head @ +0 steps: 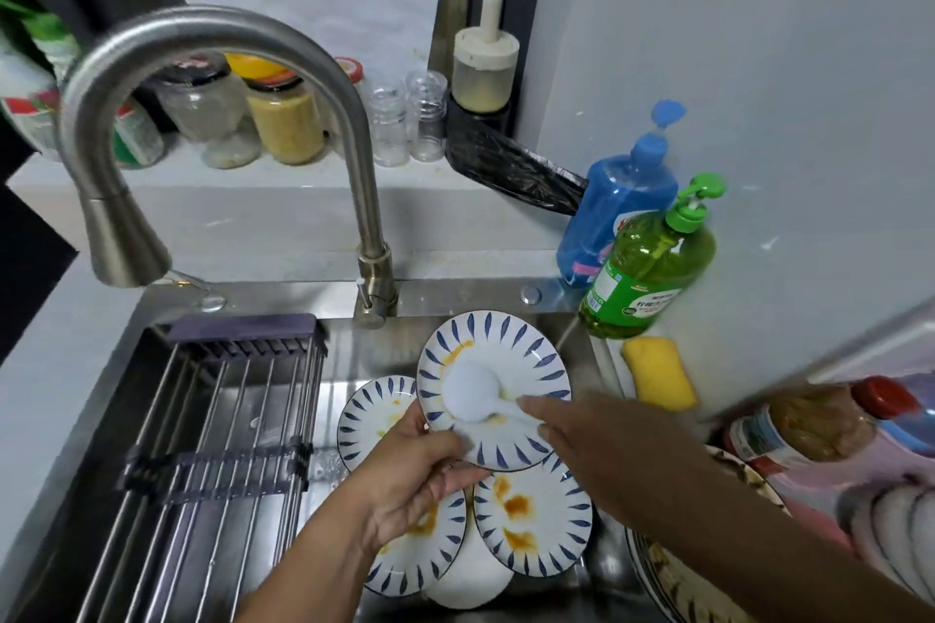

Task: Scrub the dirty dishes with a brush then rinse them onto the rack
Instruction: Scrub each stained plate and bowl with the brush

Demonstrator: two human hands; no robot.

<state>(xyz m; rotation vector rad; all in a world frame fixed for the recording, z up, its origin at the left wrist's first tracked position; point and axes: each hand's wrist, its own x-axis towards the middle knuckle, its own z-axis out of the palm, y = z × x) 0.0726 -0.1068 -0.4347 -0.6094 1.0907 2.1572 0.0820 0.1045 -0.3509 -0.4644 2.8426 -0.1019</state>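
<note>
1. The plate (498, 369) being scrubbed is held tilted above the sink (582, 587), over the other dirty plates. The left hand (420, 476) pinches its lower rim, thumb on the face and fingers curled behind. That is a narrow hold on a wet, soapy edge; if the brush pushes hard toward the far rim, the plate could pivot or slip out and drop.

2. The brush (468, 392) has its white round head pressed on the plate's centre, next to an orange smear near the upper left. The right hand (582, 440) grips the handle; blur hides exactly how the fingers wrap it. A loose hold here could let the head skid off the rim.

3. Directly below lie three more stained plates (531, 521) and a white bowl (468, 582), overlapping. A dropped plate would land on them and could chip either one.

4. The rack (217, 425) sits over the left half of the sink, nothing on it yet. Carrying the plate there means passing under the faucet (126, 238), whose head hangs to the left; a careless swing could knock the rim against it.

5. The green soap bottle (652, 268) and the yellow sponge (657, 374) stand on the sink's right ledge, near the right forearm. A wide elbow move could tip the bottle into the sink.
</note>
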